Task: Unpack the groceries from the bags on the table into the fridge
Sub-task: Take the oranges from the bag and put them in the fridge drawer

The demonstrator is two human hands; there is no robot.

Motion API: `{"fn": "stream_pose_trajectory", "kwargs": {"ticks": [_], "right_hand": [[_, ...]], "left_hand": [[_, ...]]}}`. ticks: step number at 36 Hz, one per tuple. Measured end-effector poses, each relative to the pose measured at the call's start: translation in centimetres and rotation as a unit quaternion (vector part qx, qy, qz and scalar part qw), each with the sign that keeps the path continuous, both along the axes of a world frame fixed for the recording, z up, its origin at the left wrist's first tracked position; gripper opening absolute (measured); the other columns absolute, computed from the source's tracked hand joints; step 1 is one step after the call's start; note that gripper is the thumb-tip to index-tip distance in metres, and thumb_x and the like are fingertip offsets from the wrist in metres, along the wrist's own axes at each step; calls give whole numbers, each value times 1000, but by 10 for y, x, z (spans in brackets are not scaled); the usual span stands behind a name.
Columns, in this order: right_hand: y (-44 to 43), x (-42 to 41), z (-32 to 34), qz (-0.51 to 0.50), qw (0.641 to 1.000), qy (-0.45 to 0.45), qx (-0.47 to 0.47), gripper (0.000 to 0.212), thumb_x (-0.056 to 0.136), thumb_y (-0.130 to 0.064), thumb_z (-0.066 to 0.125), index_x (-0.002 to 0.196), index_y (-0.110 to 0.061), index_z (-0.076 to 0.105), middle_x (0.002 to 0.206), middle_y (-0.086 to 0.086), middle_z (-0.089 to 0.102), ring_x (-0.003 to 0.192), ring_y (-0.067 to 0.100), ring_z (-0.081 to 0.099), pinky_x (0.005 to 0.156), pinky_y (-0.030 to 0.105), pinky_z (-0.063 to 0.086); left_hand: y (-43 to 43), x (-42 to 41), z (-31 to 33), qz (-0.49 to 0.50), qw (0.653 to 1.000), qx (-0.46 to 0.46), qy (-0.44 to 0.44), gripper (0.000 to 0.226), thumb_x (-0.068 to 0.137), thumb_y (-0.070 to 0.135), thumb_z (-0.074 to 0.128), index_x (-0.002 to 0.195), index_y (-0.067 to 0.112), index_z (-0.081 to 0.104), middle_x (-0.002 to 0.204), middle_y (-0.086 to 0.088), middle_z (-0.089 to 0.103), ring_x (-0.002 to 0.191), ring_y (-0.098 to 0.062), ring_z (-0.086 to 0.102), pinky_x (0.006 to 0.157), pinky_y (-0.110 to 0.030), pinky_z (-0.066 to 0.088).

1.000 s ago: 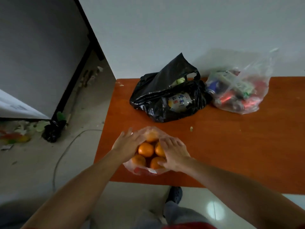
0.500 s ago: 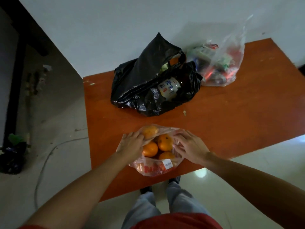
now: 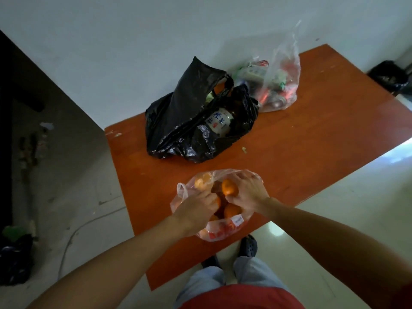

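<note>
The bag of oranges sits at the table's near edge. Both hands have closed in from its sides to its middle. The left hand grips the plastic at its mouth, and the right hand curls round one orange.

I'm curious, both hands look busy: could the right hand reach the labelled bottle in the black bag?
Likely yes, once freed: the right hand grips the bag of oranges, but the bottle lies uncovered in the open black bag, nothing between.
</note>
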State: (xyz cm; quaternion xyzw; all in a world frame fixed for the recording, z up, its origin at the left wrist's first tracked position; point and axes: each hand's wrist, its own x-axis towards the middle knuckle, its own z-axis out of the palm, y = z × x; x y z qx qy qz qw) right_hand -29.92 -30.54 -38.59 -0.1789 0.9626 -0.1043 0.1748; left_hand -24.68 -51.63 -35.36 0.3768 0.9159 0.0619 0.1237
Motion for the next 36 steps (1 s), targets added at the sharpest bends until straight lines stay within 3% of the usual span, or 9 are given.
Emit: {"fn": "stream_pose_trajectory", "kwargs": {"ticks": [6,10,15,17,19,23,26,29,36], "right_hand": [[29,15,34,-45,996,51,-62,80,71,-59,68,141,-33,37,115,6,47,92,26,56,74,37,51],[47,25,43,-83,994,23,-60,85,71,-55,73,144,-37,33,123,5,39,93,21,50,77,32,50],[61,48,36,-122,991,4,-53,84,66,-71,62,139,-35,39,123,1,40,93,18,49,74,30,49],[63,57,29,-135,989,-2,-58,82,66,-63,66,138,-30,41,123,-1,43,96,20,52,73,28,47],[65,65,22,-146,987,-7,-67,79,67,-50,74,135,-27,42,123,-2,46,99,21,54,75,30,49],[69,74,13,-160,985,-18,-63,80,63,-50,75,132,-27,41,119,-3,49,100,20,53,78,36,52],[72,78,15,-173,982,-14,-71,79,63,-49,75,131,-28,41,116,-2,48,96,21,55,75,33,51],[77,79,24,-180,981,4,-71,78,67,-47,74,135,-30,40,116,-1,47,94,22,56,73,31,49],[110,84,63,-172,982,73,-33,80,72,-52,73,140,-31,37,127,3,42,108,24,51,80,32,52]], "left_hand": [[4,-13,-19,-7,996,-81,-47,33,92,15,55,125,16,51,125,-2,50,117,-22,45,98,-33,36],[16,-27,-16,-18,986,-159,-48,48,90,16,57,136,18,43,130,-7,47,121,-26,41,100,-41,38],[33,-50,-13,-94,962,-251,-46,60,89,27,65,143,26,38,142,-8,44,130,-30,38,113,-51,22],[34,-52,-17,-120,954,-276,-14,64,86,23,68,142,25,38,140,-6,47,128,-28,42,116,-52,18],[34,-49,-22,-117,958,-263,-4,64,85,20,68,140,25,37,139,-6,48,128,-27,43,116,-52,17],[33,-46,-29,-91,968,-233,-15,58,84,23,69,133,28,38,132,-8,51,122,-26,48,113,-52,24],[38,-47,-17,-62,976,-209,-24,72,80,13,70,139,24,30,130,-10,44,117,-30,50,101,-50,38],[45,-48,7,-43,982,-181,19,79,77,4,66,143,23,27,131,-9,39,116,-29,49,94,-46,40],[72,-54,53,-37,987,-106,115,75,73,35,79,132,23,34,121,-4,46,104,-24,51,81,-38,48]]}}
